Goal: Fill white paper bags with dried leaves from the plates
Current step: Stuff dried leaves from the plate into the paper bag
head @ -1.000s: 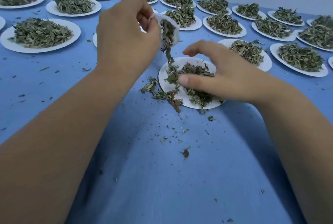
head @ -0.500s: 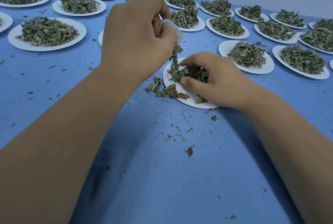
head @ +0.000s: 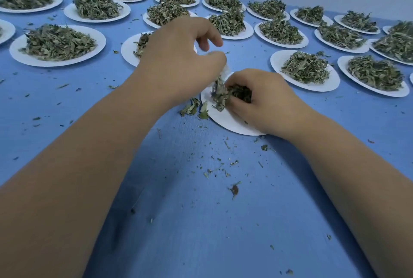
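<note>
My left hand (head: pixel 181 61) pinches a small white paper bag (head: pixel 225 72) just above the near white plate (head: pixel 225 121); only a sliver of the bag shows past my thumb. My right hand (head: pixel 266 101) is curled over the plate and grips a clump of dried green leaves (head: pixel 228 94), held against the bag's mouth. A few leaves (head: pixel 192 108) lie spilled on the blue cloth left of the plate.
Many white plates heaped with dried leaves cover the far half of the blue table, such as one at the left (head: pixel 57 43) and one at the right (head: pixel 305 70). Leaf crumbs (head: pixel 223 161) are scattered on the cloth in front of me.
My left hand has lowered the bag down to the plate. My right hand has closed round the leaves and drawn them toward the bag, leaving most of the plate bare.
</note>
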The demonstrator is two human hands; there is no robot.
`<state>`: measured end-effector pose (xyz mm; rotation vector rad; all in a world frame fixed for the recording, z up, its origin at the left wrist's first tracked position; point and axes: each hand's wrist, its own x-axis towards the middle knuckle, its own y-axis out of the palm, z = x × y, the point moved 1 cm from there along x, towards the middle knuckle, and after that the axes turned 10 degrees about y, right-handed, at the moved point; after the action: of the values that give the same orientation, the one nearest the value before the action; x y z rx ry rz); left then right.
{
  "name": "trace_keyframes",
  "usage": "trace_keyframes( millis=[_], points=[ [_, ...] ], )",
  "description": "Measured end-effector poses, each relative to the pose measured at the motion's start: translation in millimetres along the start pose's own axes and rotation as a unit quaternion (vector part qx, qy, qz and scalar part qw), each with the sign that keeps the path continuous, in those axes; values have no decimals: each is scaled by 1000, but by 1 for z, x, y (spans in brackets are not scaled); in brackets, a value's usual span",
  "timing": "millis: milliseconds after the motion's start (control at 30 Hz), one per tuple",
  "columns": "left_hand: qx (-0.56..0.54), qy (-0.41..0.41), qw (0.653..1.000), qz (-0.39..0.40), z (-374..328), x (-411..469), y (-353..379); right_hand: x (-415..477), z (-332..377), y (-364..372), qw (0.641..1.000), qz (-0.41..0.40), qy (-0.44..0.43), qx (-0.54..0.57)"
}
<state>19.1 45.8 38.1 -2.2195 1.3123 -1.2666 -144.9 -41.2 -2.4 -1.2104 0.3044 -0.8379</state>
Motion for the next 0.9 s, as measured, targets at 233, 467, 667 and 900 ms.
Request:
trace_keyframes(
  millis=[233, 467, 667, 900],
  points=[
    [-73, -46, 974, 210, 10, 0, -15, -3, -6, -14, 998, 18, 58, -3],
    [104, -3, 933, 346, 31, -4, -9, -9, -13, -13, 988, 102, 78, -88],
    [159, 43, 969, 186, 43, 1, -7, -3, -11, -10, 989, 16, 71, -126],
    [176, 72, 972, 135, 33, 0, -6, -1, -13, -16, 998, -38, 42, 5]
  ],
)
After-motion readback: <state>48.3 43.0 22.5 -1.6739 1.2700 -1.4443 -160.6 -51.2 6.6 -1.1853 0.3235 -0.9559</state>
